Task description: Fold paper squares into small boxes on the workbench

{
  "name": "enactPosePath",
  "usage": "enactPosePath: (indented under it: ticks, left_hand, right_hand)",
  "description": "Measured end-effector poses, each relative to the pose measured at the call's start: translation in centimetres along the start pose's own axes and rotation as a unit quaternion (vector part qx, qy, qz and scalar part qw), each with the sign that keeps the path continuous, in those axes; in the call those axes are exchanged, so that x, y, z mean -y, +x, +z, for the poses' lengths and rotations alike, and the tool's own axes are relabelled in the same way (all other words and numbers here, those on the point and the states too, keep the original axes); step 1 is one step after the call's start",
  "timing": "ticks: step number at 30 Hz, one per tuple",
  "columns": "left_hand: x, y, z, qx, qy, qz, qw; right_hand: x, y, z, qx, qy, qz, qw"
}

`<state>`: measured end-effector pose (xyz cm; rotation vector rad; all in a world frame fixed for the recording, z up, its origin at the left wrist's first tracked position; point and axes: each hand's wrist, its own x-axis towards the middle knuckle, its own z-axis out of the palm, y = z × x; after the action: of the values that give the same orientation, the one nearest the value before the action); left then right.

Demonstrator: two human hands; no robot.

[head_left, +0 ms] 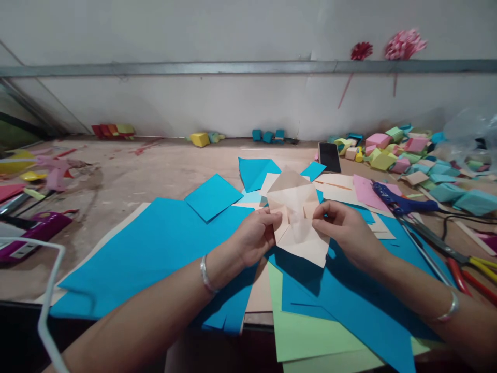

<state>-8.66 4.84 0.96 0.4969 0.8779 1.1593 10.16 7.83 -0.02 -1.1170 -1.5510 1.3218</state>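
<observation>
A cream sheet of paper (pixel 297 207), creased and partly folded, is held up over the table between my two hands. My left hand (pixel 258 233) pinches its left edge, thumb on top. At the right edge, my right hand (pixel 341 228) grips the paper between thumb and bent forefinger. Small flaps stand up near the middle of the sheet. Beneath it lie large blue sheets (pixel 155 248) and a light green sheet (pixel 310 336). A blue paper square (pixel 213 198) rests on the left pile, with another folded blue piece (pixel 256 172) behind.
Folded paper boxes (pixel 388 150) are heaped at the back right, beside a phone (pixel 329 157). A blue glue gun (pixel 404 201) and scissors (pixel 446 246) lie at right. At left are a pink glue gun (pixel 58 168) and a purple device (pixel 42 235). Paper flowers (pixel 406 44) hang on the wall.
</observation>
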Motion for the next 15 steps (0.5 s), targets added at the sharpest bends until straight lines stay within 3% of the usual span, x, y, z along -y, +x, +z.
enactPosePath:
  ticks: [10, 15]
  left_hand:
    - [0.02, -0.42, 0.06, 0.011, 0.101, 0.007, 0.995]
    - [0.11, -0.52, 0.18, 0.021, 0.1, 0.033, 0.994]
  right_hand:
    - [-0.17, -0.01, -0.18, -0.005, -0.033, -0.028, 0.999]
    - [-0.24, -0.14, -0.03, -0.007, -0.036, -0.031, 0.999]
